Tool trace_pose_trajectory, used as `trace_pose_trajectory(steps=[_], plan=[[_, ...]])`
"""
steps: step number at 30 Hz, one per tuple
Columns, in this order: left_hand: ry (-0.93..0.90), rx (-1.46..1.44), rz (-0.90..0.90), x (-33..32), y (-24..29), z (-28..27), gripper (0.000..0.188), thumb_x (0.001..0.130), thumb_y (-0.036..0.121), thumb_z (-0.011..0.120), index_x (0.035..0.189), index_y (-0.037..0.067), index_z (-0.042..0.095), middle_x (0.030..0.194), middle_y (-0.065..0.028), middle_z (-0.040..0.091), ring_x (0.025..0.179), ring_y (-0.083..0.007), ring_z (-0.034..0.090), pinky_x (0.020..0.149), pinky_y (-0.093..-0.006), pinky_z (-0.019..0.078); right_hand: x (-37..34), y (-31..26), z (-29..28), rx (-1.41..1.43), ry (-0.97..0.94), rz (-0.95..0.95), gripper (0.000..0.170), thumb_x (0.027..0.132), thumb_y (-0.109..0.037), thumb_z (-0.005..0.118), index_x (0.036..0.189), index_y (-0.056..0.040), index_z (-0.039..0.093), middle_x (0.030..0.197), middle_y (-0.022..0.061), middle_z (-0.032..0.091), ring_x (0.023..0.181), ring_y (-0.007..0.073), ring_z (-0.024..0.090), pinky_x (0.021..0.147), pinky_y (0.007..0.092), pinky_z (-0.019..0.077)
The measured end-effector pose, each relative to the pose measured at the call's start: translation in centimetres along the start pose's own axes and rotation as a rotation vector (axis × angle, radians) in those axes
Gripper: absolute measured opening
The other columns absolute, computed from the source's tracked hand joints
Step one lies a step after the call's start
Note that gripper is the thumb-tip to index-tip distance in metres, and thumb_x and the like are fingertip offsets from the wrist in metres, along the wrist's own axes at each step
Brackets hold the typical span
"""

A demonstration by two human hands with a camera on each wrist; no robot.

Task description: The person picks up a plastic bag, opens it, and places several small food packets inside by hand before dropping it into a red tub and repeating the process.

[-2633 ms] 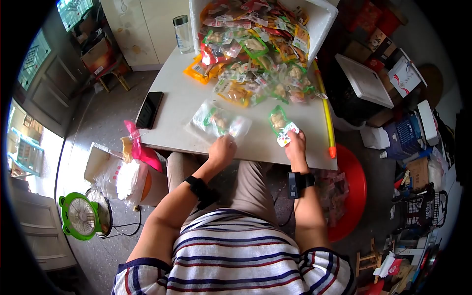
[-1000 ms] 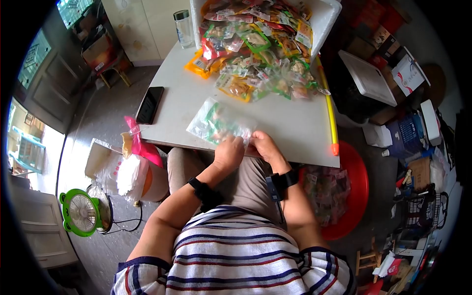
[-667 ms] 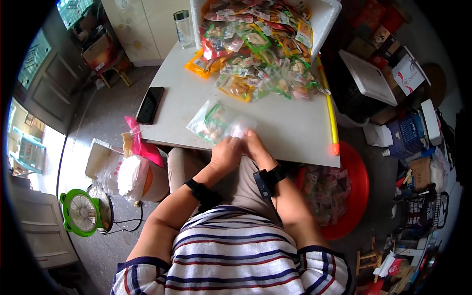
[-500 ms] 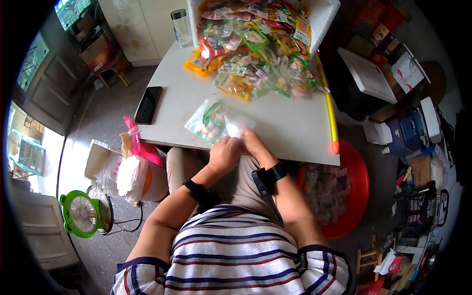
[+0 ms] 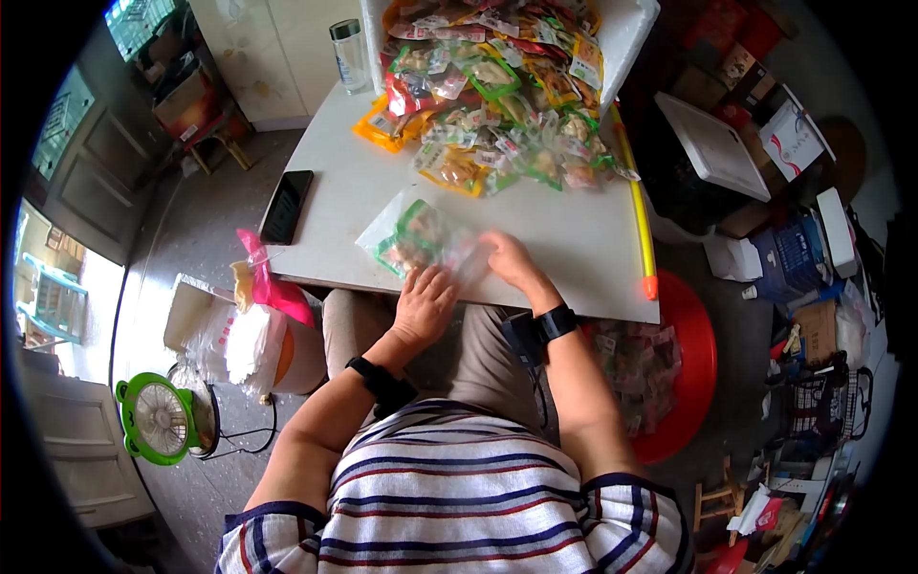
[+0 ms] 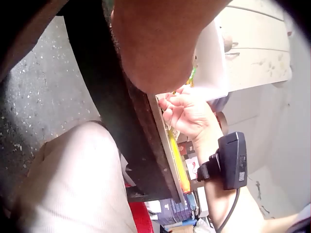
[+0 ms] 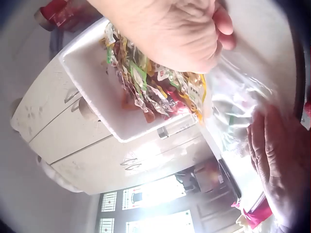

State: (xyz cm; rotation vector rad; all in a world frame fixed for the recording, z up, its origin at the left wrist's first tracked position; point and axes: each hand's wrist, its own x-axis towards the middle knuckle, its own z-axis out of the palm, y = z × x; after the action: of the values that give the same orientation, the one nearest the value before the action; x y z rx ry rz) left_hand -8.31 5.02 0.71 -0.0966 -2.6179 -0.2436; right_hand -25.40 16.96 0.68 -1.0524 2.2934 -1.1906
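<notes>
Bag on table, with two hands at it.
Take the bag as the clock's middle. The left hand is at 6 o'clock, its fingers nearly straight and just a bit apart, laid on the bag's near edge. The right hand is at 3 o'clock, its fingers curled and, it seems, pinching the bag's loose end (the film is so clear that its edge is hard to see). Green packs lie inside. More packs spill at 1 o'clock from a white box, and a phone lies at 10 o'clock. My guess is that the step is making the filled bag neat. Next, I think, the left hand must press while the right hand tugs the end flat.
</notes>
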Motion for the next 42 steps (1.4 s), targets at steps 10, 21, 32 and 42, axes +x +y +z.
trace_pose_trajectory(steps=[10,21,32,42], plan=[[0.077,-0.147,0.019,0.7,-1.4,-1.5,0.019,0.067,0.009,0.047,0.085,0.004,0.051,0.095,-0.0098,0.052,0.094,-0.0259,0.047,0.083,-0.0385,0.0347,-2.1,-2.8,1.1,-0.457,0.336,-0.466,0.005,0.067,-0.003,0.047,0.071,-0.005,0.049,0.075,0.0131,0.05,0.069,0.0327,0.049,0.057,0.0418,0.0408],[0.022,-0.622,-0.181,6.8,-3.2,-11.1,0.015,0.079,0.009,0.046,0.09,0.002,0.052,0.079,-0.0154,0.054,0.073,-0.0283,0.053,0.066,-0.0312,0.0421,-2.3,-9.5,-5.7,-0.291,0.352,-0.675,0.007,0.075,-0.009,0.044,0.077,-0.0033,0.047,0.071,0.0158,0.05,0.067,0.0357,0.046,0.056,0.0419,0.0376],[-0.385,-0.816,-0.13,7.0,4.6,-17.3,0.013,0.08,0.005,0.047,0.091,0.002,0.053,0.08,-0.0092,0.057,0.073,-0.016,0.053,0.066,-0.0246,0.0418,-11.9,-17.0,-9.5,-0.371,-0.055,-0.514,0.012,0.066,-0.009,0.054,0.072,-0.0018,0.046,0.064,0.0121,0.048,0.062,0.032,0.048,0.054,0.0387,0.0386],[-0.655,-1.069,-0.232,1.0,1.9,-10.2,0.02,0.078,0.005,0.049,0.097,0.003,0.052,0.09,-0.0063,0.055,0.083,-0.0131,0.051,0.071,-0.0247,0.0406,-19.5,-10.3,-9.6,-0.054,-0.05,-0.189,0.014,0.072,-0.015,0.051,0.067,-0.0034,0.045,0.06,0.014,0.049,0.058,0.0325,0.05,0.051,0.0402,0.0363]])
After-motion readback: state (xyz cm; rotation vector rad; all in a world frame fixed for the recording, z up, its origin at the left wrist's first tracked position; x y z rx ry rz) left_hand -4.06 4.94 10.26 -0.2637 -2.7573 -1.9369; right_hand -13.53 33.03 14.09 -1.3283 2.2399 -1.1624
